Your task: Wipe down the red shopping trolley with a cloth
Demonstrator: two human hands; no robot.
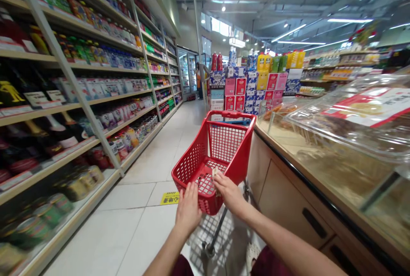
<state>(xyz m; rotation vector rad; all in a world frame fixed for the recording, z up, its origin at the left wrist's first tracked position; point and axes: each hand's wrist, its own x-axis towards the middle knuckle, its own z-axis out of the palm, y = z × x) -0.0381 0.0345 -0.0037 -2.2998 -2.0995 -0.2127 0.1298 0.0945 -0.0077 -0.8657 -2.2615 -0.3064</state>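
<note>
A red plastic shopping cart point(224, 115) stands just in front of me, its basket tilted in my view, with a lattice bottom and no goods visible inside. My left hand point(188, 208) lies over the near left rim of the basket, fingers stretched forward. Over the near right part reaches my right hand point(228, 190), its fingers bent around a small crumpled whitish piece point(215, 173), perhaps paper or tissue. Whether the right palm touches the rim is hidden. Beneath the basket, a caster wheel point(209, 249) of the cart shows above the tiles.
Tall shelves point(128, 126) of bottles and cans line the left. On the right runs a counter point(288, 182) with clear plastic food boxes point(358, 113). Stacked drink cartons point(235, 92) stand ahead. A person point(201, 81) is far down the aisle. A yellow floor sticker point(169, 198) lies left.
</note>
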